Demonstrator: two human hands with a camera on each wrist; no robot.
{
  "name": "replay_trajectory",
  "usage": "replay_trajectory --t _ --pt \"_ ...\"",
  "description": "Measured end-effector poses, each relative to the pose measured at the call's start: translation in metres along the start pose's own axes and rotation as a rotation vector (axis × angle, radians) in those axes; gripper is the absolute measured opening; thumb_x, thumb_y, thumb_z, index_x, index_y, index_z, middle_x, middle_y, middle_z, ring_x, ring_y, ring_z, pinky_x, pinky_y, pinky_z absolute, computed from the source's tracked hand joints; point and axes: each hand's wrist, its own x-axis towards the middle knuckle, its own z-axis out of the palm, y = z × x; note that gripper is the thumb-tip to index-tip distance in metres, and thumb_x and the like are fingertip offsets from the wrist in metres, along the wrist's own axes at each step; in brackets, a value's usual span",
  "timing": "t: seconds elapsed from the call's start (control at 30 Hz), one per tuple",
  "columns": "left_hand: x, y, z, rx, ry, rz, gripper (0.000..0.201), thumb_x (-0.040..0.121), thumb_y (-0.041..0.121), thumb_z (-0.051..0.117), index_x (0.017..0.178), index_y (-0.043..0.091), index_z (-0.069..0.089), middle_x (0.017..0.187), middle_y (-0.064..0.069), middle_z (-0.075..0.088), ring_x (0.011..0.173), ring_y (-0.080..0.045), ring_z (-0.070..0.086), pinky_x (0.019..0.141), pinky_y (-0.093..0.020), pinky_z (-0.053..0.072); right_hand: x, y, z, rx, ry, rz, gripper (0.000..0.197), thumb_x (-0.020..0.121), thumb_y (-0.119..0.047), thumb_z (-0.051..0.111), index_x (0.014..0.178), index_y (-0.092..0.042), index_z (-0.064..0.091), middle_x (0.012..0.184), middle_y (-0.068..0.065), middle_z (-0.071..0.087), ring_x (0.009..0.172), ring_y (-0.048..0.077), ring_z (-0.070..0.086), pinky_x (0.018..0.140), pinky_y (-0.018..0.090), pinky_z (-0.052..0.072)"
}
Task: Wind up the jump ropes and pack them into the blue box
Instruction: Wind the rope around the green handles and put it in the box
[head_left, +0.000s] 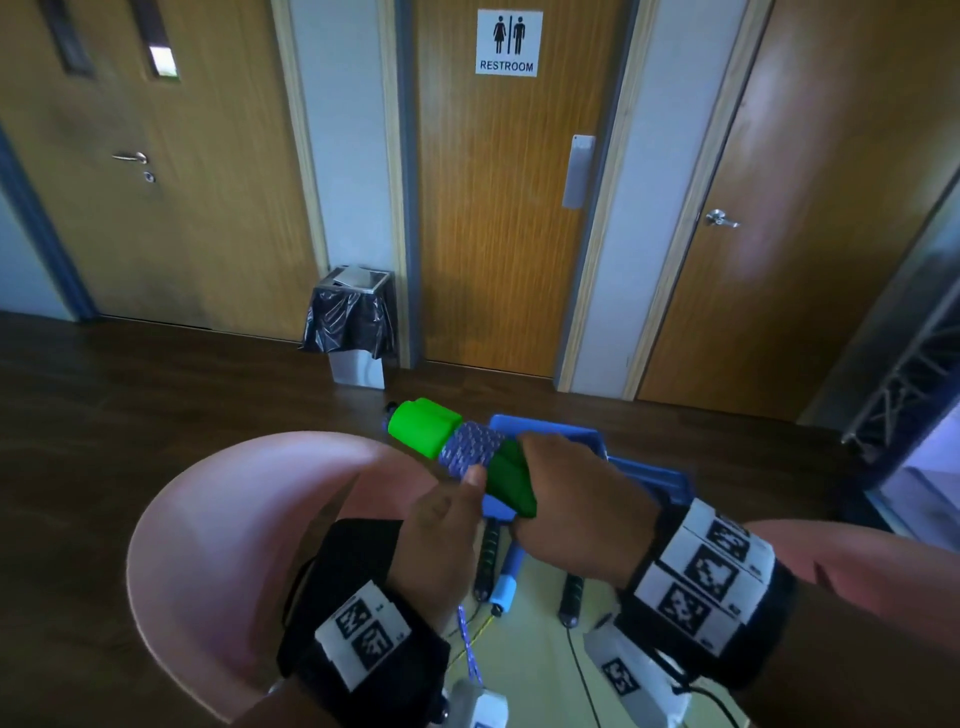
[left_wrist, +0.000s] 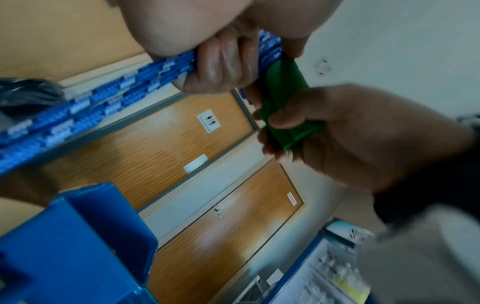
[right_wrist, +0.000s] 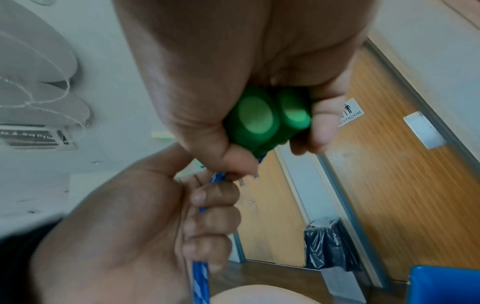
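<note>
Between the curled fingers (right_wrist: 322, 131) of the right hand (head_left: 576, 509) sit two bright green plastic jump-rope handles (head_left: 457, 447), held side by side above the blue plastic box (head_left: 644, 473). The left hand (head_left: 441, 525) pinches the blue-and-white braided cord (head_left: 470, 447), partly wound round them, its tail hanging loose. Other ropes look unwound on the table. A door sign (head_left: 508, 42) reads "RESTROOM".

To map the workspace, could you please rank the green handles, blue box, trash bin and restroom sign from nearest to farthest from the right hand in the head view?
1. Green handles, gripped by the right hand.
2. Blue box, just beyond.
3. Trash bin, against the wall, left.
4. Restroom sign, high on the door.
</note>
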Motion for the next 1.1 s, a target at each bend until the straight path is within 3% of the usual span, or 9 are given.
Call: replay_trajectory --t 0.13,0.23,0.37,0.5,0.57,0.67,0.87,0.97,1.1 --pt "0.006 -0.005 -0.011 0.039 -0.114 -0.003 0.051 0.100 0.022 0.052 0.050 0.028 0.054 0.043 0.012 0.037 0.042 -0.001 0.030 0.051 -0.025 0.024 0.002 0.002 0.005 -0.192 0.087 0.020 0.049 0.081 -0.037 0.064 0.119 -0.015 0.043 0.106 0.004 0.058 0.094 0.026 0.064 0.065 0.032 0.049" --pt "0.004 -0.006 -0.016 0.174 -0.177 0.033 0.030 0.098 0.013 0.053 0.074 0.020 0.070 0.043 0.014 0.046 0.040 0.001 0.036 0.047 -0.015 0.027 0.010 0.006 0.005 -0.284 0.098 0.079 0.049 0.085 -0.038 0.063 0.122 -0.012 0.043 0.112 0.007 0.058 0.099 0.028 0.063 0.066 0.033 0.048" --pt "0.008 -0.005 -0.031 0.400 -0.311 0.064 0.022 0.096 0.016 0.055 0.079 0.015 0.069 0.046 0.014 0.048 0.043 -0.002 0.041 0.047 -0.015 0.028 0.020 0.015 0.013 -0.411 0.029 0.148 0.042 0.085 -0.028 0.062 0.119 -0.012 0.045 0.113 0.008 0.057 0.099 0.029 0.063 0.069 0.036 0.050" --pt "0.024 0.004 -0.050 0.729 -0.494 0.143 0.019 0.091 0.030 0.062 0.076 0.018 0.064 0.054 0.006 0.049 0.053 -0.002 0.047 0.051 -0.016 0.031 0.023 0.014 0.026 -0.541 -0.051 0.102 0.035 0.086 -0.021 0.062 0.117 -0.013 0.047 0.114 0.008 0.057 0.097 0.029 0.061 0.066 0.034 0.043" --pt "0.035 0.006 -0.060 0.871 -0.579 0.139 0.011 0.086 0.042 0.063 0.085 0.032 0.067 0.061 0.007 0.057 0.056 0.000 0.053 0.057 -0.016 0.042 0.022 0.009 0.034 -0.578 -0.093 0.049 0.036 0.086 -0.019 0.063 0.119 -0.013 0.048 0.115 0.008 0.057 0.100 0.029 0.060 0.074 0.038 0.049" --pt "0.054 0.001 -0.073 1.047 -0.634 0.134 0.031 0.070 0.072 0.051 0.093 0.054 0.060 0.081 0.015 0.067 0.073 0.000 0.062 0.075 -0.033 0.054 0.019 0.001 0.048 -0.653 -0.175 -0.090 0.036 0.088 -0.019 0.061 0.120 -0.012 0.049 0.115 0.010 0.056 0.101 0.032 0.058 0.084 0.042 0.049" --pt "0.058 0.006 -0.079 1.084 -0.752 0.198 0.041 0.068 0.080 0.047 0.098 0.056 0.062 0.083 0.018 0.069 0.075 -0.001 0.061 0.076 -0.039 0.053 0.012 -0.002 0.047 -0.647 -0.248 -0.256 0.037 0.083 -0.019 0.065 0.116 -0.014 0.049 0.109 0.007 0.055 0.096 0.031 0.057 0.079 0.040 0.047" --pt "0.061 0.004 -0.082 0.972 -0.776 0.184 0.039 0.070 0.078 0.052 0.095 0.052 0.067 0.086 0.020 0.071 0.081 0.000 0.065 0.079 -0.039 0.054 0.009 -0.002 0.037 -0.645 -0.267 -0.309 0.041 0.081 -0.020 0.069 0.116 -0.015 0.048 0.109 0.006 0.054 0.096 0.030 0.057 0.072 0.037 0.045" --pt "0.065 0.003 -0.083 0.803 -0.777 0.198 0.031 0.075 0.068 0.060 0.091 0.044 0.071 0.084 0.019 0.071 0.081 -0.003 0.067 0.078 -0.043 0.055 0.007 0.000 0.024 -0.643 -0.316 -0.370 0.041 0.076 -0.021 0.068 0.112 -0.018 0.049 0.105 0.004 0.056 0.092 0.029 0.059 0.077 0.043 0.053"
